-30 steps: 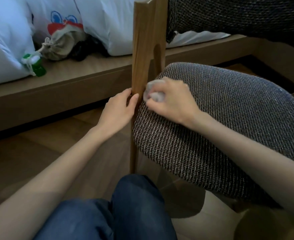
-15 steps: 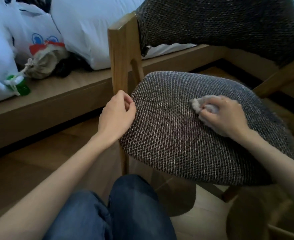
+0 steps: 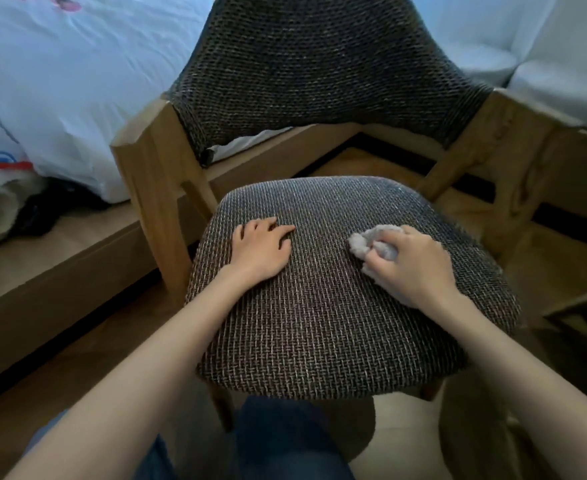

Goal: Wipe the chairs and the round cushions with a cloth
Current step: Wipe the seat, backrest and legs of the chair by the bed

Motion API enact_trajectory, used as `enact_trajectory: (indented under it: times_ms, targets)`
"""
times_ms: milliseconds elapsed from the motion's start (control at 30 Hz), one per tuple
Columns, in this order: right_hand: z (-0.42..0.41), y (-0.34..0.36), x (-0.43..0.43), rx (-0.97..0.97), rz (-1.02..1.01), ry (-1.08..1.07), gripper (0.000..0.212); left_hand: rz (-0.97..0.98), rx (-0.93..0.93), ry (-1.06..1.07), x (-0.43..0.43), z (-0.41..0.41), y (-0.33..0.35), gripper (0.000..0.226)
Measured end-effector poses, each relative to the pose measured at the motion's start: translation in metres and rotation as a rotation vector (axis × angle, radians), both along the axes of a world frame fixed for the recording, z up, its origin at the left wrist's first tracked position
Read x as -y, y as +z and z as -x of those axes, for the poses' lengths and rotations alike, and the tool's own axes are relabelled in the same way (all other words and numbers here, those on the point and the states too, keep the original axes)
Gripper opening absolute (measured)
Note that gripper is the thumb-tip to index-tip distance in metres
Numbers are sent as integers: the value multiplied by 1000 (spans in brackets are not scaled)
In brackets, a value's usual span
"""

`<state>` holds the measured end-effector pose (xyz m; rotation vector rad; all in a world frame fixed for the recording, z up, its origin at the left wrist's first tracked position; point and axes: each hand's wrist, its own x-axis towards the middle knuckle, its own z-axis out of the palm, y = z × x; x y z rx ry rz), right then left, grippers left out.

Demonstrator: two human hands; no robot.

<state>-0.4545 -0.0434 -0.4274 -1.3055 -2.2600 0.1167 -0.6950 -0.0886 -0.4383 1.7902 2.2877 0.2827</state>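
Observation:
A wooden chair point(image 3: 157, 188) with a dark woven backrest point(image 3: 319, 71) stands right in front of me. Its round dark woven seat cushion point(image 3: 319, 323) fills the middle of the view. My right hand point(image 3: 416, 268) grips a crumpled grey cloth point(image 3: 371, 242) and presses it onto the right side of the cushion. My left hand point(image 3: 260, 249) rests flat on the cushion's left side, fingers spread and slightly bent, holding nothing.
A low wooden platform point(image 3: 60, 271) runs along the left and behind the chair. White bedding point(image 3: 87, 74) and a bag lie on it. More white bedding point(image 3: 562, 64) sits at the back right. My knee in blue jeans point(image 3: 278, 441) is below the seat.
My left hand left the chair's wooden post and came to rest flat on the cushion. My right hand swept the cloth from the cushion's left edge to its right side. My view rose.

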Motion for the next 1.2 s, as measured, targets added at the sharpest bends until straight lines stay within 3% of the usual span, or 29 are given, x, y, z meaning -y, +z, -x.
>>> enact_trajectory:
  times_ms: [167, 400, 500, 700, 800, 1000, 1200]
  targets:
    - [23, -6, -51, -27, -4, -206, 25, -25, 1, -38, -46, 8, -11, 43]
    - [41, -15, -69, -38, -126, -232, 24, -112, 59, -85, -99, 9, -22, 43]
    - [38, -15, -72, -95, -68, -218, 23, -143, 52, -108, -115, 10, -24, 44]
    - [9, -10, -64, 82, 226, -4, 56, -203, 24, -116, -131, 13, -27, 43]
    - [-7, -15, -55, 94, 235, 50, 65, -228, 35, -122, -135, 15, -27, 42]
    - [16, -1, -69, -175, 110, 114, 52, -222, 30, -151, -141, 17, -24, 42]
    - [62, 73, -128, -446, -106, 2, 49, -137, -39, -204, -148, 33, -18, 39]
